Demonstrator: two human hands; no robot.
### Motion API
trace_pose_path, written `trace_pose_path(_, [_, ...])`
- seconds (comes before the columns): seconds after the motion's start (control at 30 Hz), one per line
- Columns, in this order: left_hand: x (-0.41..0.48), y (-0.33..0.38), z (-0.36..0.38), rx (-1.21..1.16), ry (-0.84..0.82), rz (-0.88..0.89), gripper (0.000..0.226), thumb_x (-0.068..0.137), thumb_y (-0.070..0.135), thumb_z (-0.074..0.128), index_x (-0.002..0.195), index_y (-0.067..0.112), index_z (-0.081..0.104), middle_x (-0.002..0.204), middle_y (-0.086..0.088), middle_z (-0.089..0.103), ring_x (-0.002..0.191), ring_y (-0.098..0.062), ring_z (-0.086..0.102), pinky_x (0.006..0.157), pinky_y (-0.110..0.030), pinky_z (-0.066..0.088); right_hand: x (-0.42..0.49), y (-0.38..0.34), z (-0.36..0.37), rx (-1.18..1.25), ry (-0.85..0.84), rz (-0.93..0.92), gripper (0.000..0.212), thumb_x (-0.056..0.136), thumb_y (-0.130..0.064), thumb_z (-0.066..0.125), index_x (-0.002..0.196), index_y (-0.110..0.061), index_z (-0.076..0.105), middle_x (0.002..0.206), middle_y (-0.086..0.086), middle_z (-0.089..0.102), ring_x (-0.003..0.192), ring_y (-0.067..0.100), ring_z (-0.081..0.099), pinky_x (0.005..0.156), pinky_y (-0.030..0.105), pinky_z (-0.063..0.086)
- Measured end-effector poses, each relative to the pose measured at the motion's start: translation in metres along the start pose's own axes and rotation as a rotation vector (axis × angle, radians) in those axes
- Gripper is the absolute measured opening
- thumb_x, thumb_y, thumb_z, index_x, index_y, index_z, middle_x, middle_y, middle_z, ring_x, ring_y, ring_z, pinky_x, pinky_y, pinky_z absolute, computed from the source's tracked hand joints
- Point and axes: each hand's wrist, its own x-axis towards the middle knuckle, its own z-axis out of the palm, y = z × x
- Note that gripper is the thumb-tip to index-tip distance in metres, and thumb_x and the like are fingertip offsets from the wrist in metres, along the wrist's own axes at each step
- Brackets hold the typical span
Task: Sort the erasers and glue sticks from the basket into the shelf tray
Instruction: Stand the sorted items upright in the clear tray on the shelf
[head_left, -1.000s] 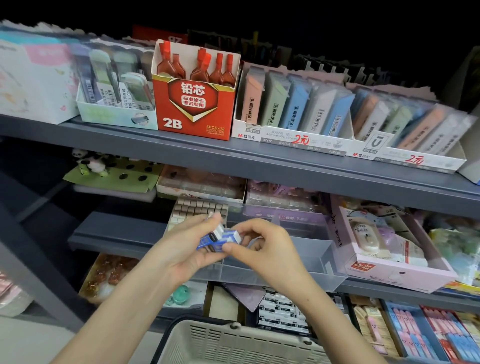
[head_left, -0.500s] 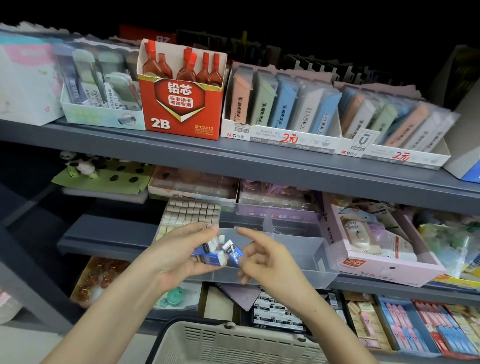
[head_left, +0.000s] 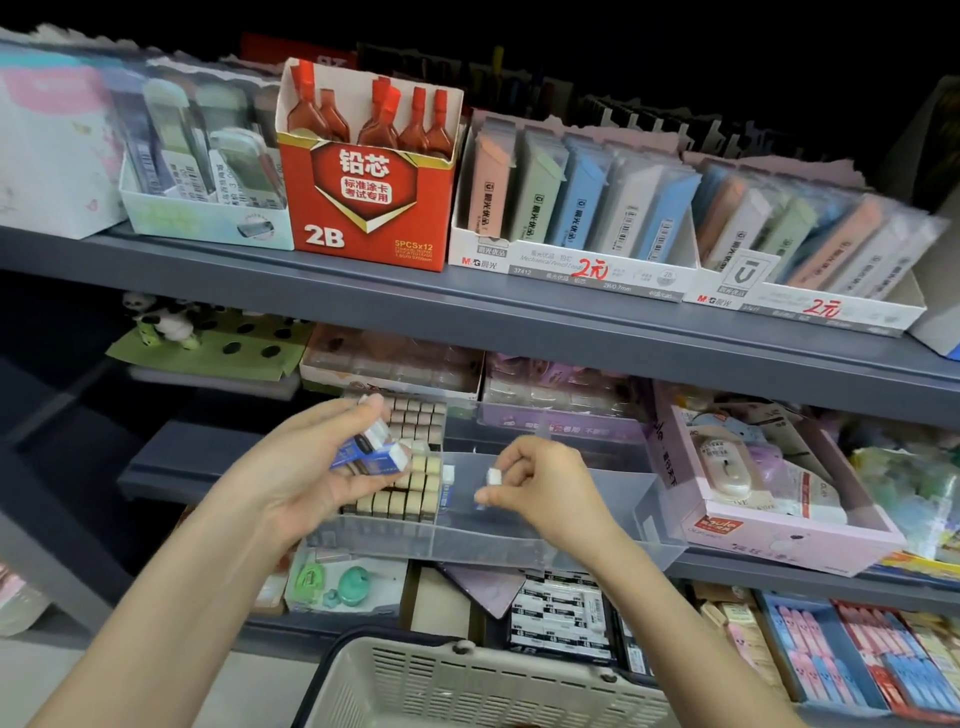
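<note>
moved: hands parted since half a second ago, right hand (head_left: 543, 483) carried one eraser (head_left: 493, 475) off toward 3 o'clock | near: basket (head_left: 467, 680) at 6 o'clock | mid: left hand (head_left: 306, 473) grips blue-sleeved erasers (head_left: 371, 453); right hand pinches its eraser above the clear tray (head_left: 493, 543) | far: red 2B box (head_left: 363, 228) at 12 o'clock

Dim shop lighting from above and in front, top of frame falling to black, deep shadow under the upper shelf (head_left: 519, 332), motion blur throughout, print smeared, wide-angle bowing at the edges, right side softest
</note>
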Motion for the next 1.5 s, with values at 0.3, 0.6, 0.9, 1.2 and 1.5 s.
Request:
trace_pose_path(0.3, [-0.001, 0.001, -0.002, -0.013, -0.010, 0.012, 0.016, 0.089, 0.017, 0.058, 0.094, 0.002, 0.061, 0.086, -0.013, 0.057, 0.083, -0.028, 0.064, 0.058, -0.033, 0.060, 0.021, -0.010, 0.024, -0.057, -0.196, 0.035, 0.021, 0.077, -0.003, 0.074, 0.077, -0.017, 0.059, 0.063, -0.001, 0.063, 0.061, 0.014, 0.062, 0.074, 0.040, 0.058])
trace_pose_path(0.6, [-0.002, -0.003, 0.004, 0.005, -0.020, 0.005, 0.015, 0.090, 0.016, 0.058, 0.094, 0.001, 0.061, 0.089, -0.014, 0.057, 0.079, -0.026, 0.063, 0.052, -0.029, 0.058, 0.019, -0.011, 0.025, 0.084, -0.165, 0.095, 0.033, 0.070, 0.001, 0.079, 0.078, -0.016, 0.051, 0.080, 0.013, 0.071, 0.072, 0.023, 0.069, 0.077, 0.042, 0.057])
trace_pose_path(0.9, [-0.004, -0.013, 0.014, -0.007, -0.045, -0.023, 0.016, 0.089, 0.016, 0.059, 0.095, 0.001, 0.061, 0.083, -0.012, 0.060, 0.062, -0.020, 0.068, 0.053, -0.031, 0.058, -0.016, -0.031, 0.000, 0.325, -0.060, -0.130, 0.026, 0.075, -0.006, 0.077, 0.089, -0.022, 0.061, 0.081, -0.002, 0.065, 0.068, 0.006, 0.057, 0.068, 0.017, 0.051])
trace_pose_path(1.2, [-0.007, -0.018, 0.025, -0.167, -0.096, -0.100, 0.016, 0.091, 0.016, 0.056, 0.093, 0.000, 0.058, 0.087, -0.022, 0.066, 0.068, -0.027, 0.070, 0.055, -0.037, 0.059, -0.035, -0.042, 0.007, 0.194, 0.083, -0.326, 0.015, 0.078, -0.012, 0.075, 0.085, -0.023, 0.067, 0.079, -0.011, 0.061, 0.070, 0.003, 0.054, 0.064, 0.013, 0.043])
trace_pose_path(1.5, [-0.002, -0.013, 0.011, -0.124, 0.035, -0.105, 0.031, 0.088, 0.012, 0.061, 0.114, -0.003, 0.056, 0.107, -0.017, 0.051, 0.078, -0.023, 0.059, 0.044, -0.018, 0.050, -0.026, -0.015, -0.019, 0.466, 0.037, 0.001, 0.025, 0.088, -0.003, 0.063, 0.100, -0.024, 0.068, 0.070, 0.001, 0.060, 0.056, 0.013, 0.057, 0.064, 0.023, 0.050])
